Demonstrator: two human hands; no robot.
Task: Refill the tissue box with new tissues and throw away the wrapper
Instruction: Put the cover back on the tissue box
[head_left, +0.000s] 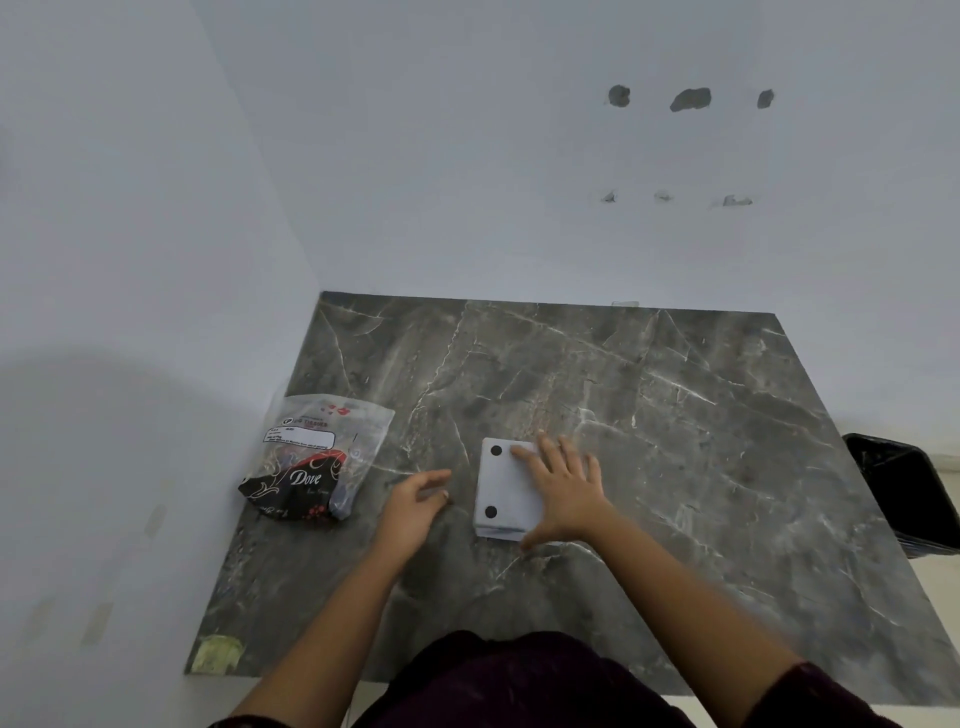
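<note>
The right hand (563, 491) lies flat, fingers spread, on the white tissue box (506, 488) near the middle of the counter (675, 415) — gripping nothing. The left hand (415, 501) hovers beside it, loosely curled and empty. The wrapper (317, 457) lies by the left edge — a black bin (904, 493) stands off the right edge.

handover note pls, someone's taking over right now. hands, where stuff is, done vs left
Right hand: flat, open, resting on the white tissue box, which lies mid-table with two black dots facing up.
Left hand: open, empty, just left of the box.
Wrapper: plastic tissue pack at the table's left edge; looks emptied, can't confirm.
Black bin: beside the table, right.
Done: refill unclear.
Left: bin the wrapper.
</note>
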